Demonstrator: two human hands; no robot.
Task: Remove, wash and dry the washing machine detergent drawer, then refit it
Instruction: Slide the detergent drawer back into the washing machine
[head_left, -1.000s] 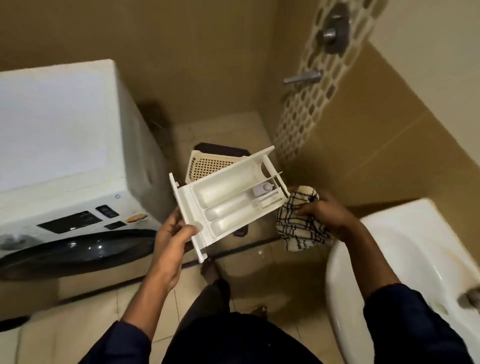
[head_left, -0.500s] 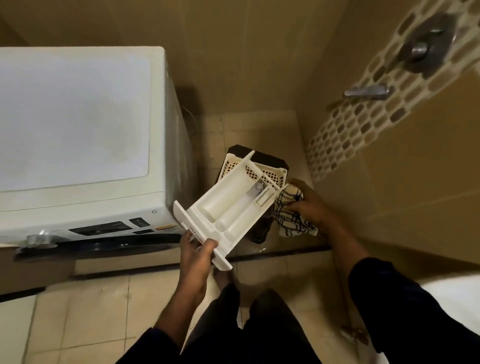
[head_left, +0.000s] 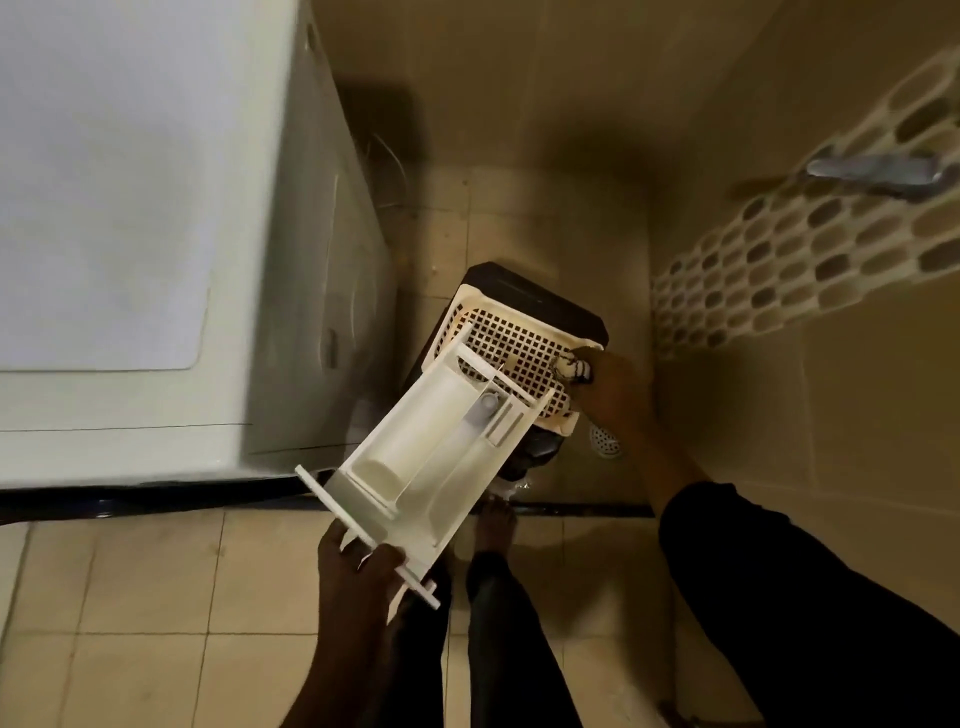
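Both your hands are full; your left hand (head_left: 358, 577) grips the front panel of the detergent drawer (head_left: 441, 457), its far end tilted out over the lattice basket (head_left: 514, 343); your right hand (head_left: 608, 389), beyond that far end, is closed on the checked cloth (head_left: 574, 370) at the basket's rim.

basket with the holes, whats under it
The basket sits on a dark box; only the box's far rim shows. The drawer and the right hand, holding a cloth, cover its near side.
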